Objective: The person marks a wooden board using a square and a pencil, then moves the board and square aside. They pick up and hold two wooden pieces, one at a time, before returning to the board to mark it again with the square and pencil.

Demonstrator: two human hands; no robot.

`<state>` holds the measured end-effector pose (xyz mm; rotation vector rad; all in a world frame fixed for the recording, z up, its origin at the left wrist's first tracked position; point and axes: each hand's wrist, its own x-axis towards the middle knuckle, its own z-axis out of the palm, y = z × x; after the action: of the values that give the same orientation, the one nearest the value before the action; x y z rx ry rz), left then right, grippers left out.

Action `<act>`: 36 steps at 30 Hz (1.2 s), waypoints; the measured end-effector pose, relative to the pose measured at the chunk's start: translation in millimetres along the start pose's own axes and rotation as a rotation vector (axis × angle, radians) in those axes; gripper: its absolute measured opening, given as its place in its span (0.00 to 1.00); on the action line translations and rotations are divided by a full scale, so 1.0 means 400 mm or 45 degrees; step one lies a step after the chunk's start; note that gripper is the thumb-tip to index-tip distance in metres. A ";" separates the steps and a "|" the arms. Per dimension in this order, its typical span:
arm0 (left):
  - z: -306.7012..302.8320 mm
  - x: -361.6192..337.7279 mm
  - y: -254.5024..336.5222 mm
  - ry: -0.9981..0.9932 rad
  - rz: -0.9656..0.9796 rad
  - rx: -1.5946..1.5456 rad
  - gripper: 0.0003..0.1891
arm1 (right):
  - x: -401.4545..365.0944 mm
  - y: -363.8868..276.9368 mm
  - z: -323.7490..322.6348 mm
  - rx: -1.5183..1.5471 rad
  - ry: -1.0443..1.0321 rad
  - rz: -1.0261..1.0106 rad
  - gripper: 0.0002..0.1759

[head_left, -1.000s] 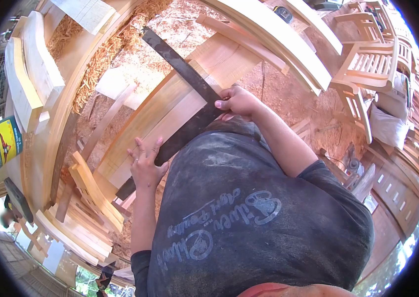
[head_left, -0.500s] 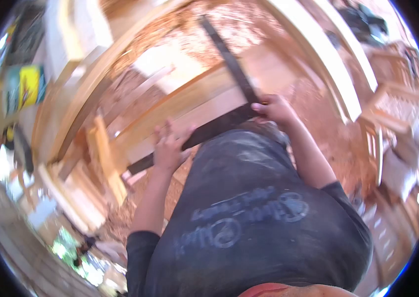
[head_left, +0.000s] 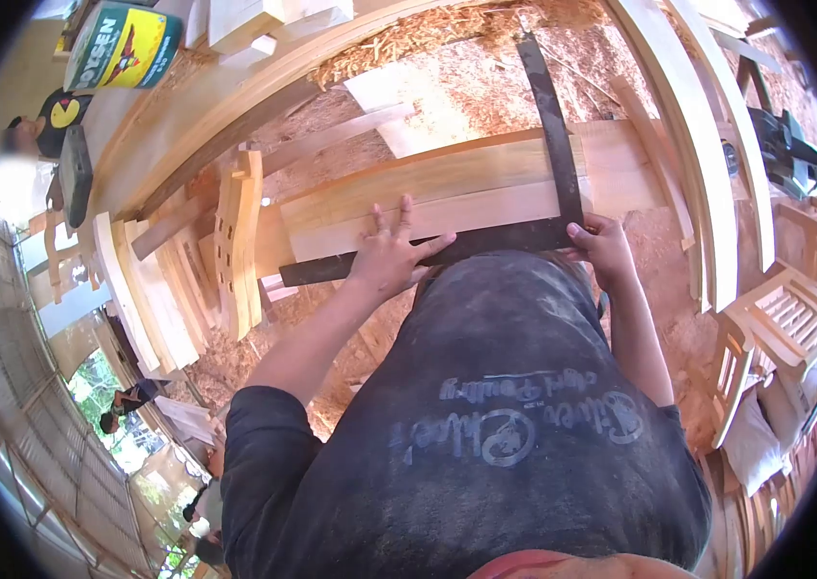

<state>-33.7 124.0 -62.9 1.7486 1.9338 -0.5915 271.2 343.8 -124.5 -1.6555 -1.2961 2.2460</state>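
A dark L-shaped framing square (head_left: 551, 125) lies on a pale wooden board (head_left: 485, 207). Its short arm crosses the board, and its long arm runs along the board's near edge, close to my shirt. My right hand (head_left: 606, 251) is closed at the square's corner, with the thumb on top of the metal. My left hand (head_left: 391, 253) rests over the long arm, its fingers spread apart and reaching onto the board. Part of the long arm is hidden beneath that hand.
Long timbers (head_left: 674, 145) stand to the right, with slatted wooden chairs (head_left: 785, 309) beyond. A slotted wooden piece (head_left: 238, 241) stands at the board's left. A paint tin (head_left: 124, 46) sits at the upper left, near another person (head_left: 46, 125). Wood shavings (head_left: 466, 39) cover the floor.
The view has shifted and sharpened, so the board and square appear farther right and more level. My right hand still grips the square's corner; my left hand still lies spread over its long arm.
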 end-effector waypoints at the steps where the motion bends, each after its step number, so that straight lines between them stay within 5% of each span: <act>1: -0.005 -0.002 0.001 0.003 -0.011 0.027 0.43 | 0.001 -0.001 0.001 -0.009 -0.015 -0.018 0.14; 7: 0.082 0.022 -0.034 0.147 0.132 -0.013 0.43 | -0.004 -0.008 0.011 -0.073 0.095 0.018 0.15; 13: 0.031 0.020 0.003 -0.013 -0.042 0.050 0.44 | -0.010 -0.001 0.007 -0.030 0.087 0.017 0.15; 16: 0.088 0.026 -0.029 0.182 0.073 0.141 0.44 | -0.009 -0.006 0.004 -0.064 0.079 0.009 0.13; 36: 0.092 0.025 -0.034 0.215 0.080 0.140 0.46 | -0.017 -0.002 0.012 -0.046 0.077 0.020 0.13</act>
<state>-46.3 108.7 -98.4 1.9773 1.9829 -0.5529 269.7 338.2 -118.4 -1.7374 -1.3224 2.1755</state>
